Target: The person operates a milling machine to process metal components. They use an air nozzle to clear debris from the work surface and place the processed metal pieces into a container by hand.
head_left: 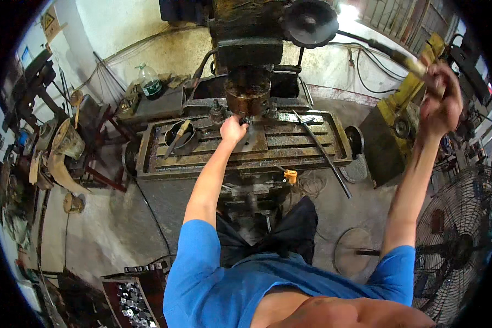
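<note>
My left hand [234,130] reaches to the middle of a press's slotted metal table [202,153], fingers closed beside the round, rusty-brown press head [247,94]. Something small and dark shows at its fingertips; what it is I cannot make out. Out to the right and raised, my right hand [443,104] wraps round the grip of a long lever [385,50], slightly blurred. The lever runs to a dark scalloped wheel [310,24] at the top of the machine. Under my left hand lies a flat grey plate [255,139].
Left on the table sits a dark bowl [187,141] with a brush [178,136] across it. A long T-shaped bar [325,156] overhangs the front edge at right. A fan [459,246] stands at my right; a box of small metal parts [134,306] is low left.
</note>
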The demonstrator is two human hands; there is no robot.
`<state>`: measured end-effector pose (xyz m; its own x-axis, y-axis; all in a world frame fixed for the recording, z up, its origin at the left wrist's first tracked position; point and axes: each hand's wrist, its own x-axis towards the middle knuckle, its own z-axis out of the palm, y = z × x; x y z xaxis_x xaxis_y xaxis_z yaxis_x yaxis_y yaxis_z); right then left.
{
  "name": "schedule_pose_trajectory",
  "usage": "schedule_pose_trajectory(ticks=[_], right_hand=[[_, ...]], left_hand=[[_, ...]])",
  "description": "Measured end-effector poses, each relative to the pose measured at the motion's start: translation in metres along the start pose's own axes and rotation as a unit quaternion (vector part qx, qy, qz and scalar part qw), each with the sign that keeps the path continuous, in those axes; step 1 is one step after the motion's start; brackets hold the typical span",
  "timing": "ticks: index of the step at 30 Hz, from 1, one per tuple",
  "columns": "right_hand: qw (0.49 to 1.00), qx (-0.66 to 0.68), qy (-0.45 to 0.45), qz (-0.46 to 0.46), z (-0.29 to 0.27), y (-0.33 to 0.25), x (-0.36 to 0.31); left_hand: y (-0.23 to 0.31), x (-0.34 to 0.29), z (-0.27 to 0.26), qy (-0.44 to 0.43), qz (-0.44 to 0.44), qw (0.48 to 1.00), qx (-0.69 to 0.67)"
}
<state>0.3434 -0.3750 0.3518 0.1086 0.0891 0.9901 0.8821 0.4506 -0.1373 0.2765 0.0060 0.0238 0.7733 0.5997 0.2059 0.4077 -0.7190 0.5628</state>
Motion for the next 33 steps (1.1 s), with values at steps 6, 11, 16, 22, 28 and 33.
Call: schedule_pose_trajectory(ticks=[6,11,16,22,28,33], right_hand=[[0.996,-0.063,0.029,0.051,0.011,-0.008,-0.074],[0.997,-0.073,0.029,0.028,0.016,-0.007,-0.101],[0.995,-0.066,0.063,0.049,0.022,-0.008,-0.092],[0.998,-0.05,0.034,0.035,0.017,-0.005,-0.104],[0.997,-0.063,0.044,0.015,0.014,-0.001,-0.109],[0.997,-0.054,0.05,0.017,0.017,-0.002,-0.103]], left_hand=[[-0.007,-0.002,0.0,0.012,-0.024,0.999,0.025],[-0.003,-0.001,0.001,0.012,-0.016,1.0,-0.005],[-0.007,0.001,0.003,0.006,-0.019,0.999,0.027],[-0.037,-0.012,-0.021,0.037,0.068,0.995,-0.066],[-0.092,-0.108,-0.147,0.249,0.063,0.959,0.123],[-0.133,-0.122,-0.166,0.152,0.034,0.963,0.222]])
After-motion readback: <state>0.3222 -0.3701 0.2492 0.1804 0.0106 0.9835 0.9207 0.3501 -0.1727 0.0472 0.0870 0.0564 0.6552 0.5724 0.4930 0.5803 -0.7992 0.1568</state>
